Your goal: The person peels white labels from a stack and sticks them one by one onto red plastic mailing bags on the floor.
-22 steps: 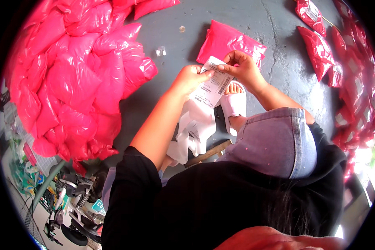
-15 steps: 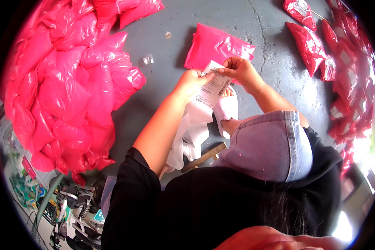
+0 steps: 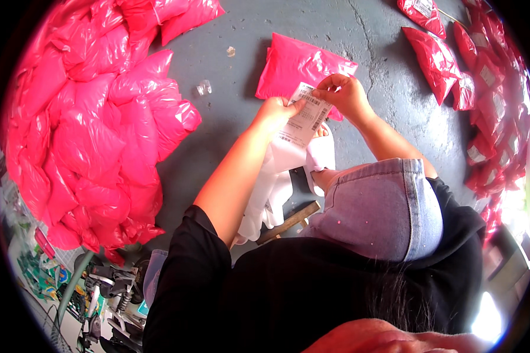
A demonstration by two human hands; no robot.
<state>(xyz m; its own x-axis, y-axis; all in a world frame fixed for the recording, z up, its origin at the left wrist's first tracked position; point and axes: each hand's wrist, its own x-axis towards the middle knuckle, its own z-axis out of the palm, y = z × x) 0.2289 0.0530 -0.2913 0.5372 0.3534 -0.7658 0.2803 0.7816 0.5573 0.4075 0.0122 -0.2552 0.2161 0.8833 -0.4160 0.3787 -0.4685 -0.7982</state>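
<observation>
A white printed shipping label [image 3: 303, 125] is stretched between my hands, over my foot. My left hand [image 3: 272, 119] grips its left edge with the thumb on top. The thumb and fingers of my right hand [image 3: 348, 97] pinch its upper right corner. Below my left hand, a long strip of white label paper [image 3: 264, 197] hangs in loose folds. Just beyond my hands, a plump pink plastic mailing bag [image 3: 300, 62] lies on the floor; its near edge is partly hidden by my right hand and the label.
A high heap of pink bags [image 3: 94, 129] fills the left side. Several labelled pink bags [image 3: 494, 112] are piled at the right, with a loose bag [image 3: 433, 62] beside them. A low wooden stool [image 3: 290, 222] is near my leg. Wheeled equipment [image 3: 115, 288] stands at lower left.
My right hand has shifted slightly up and right, still pinching the label corner. The label has turned a little, and the hanging strip has swung slightly. The bags stay put.
</observation>
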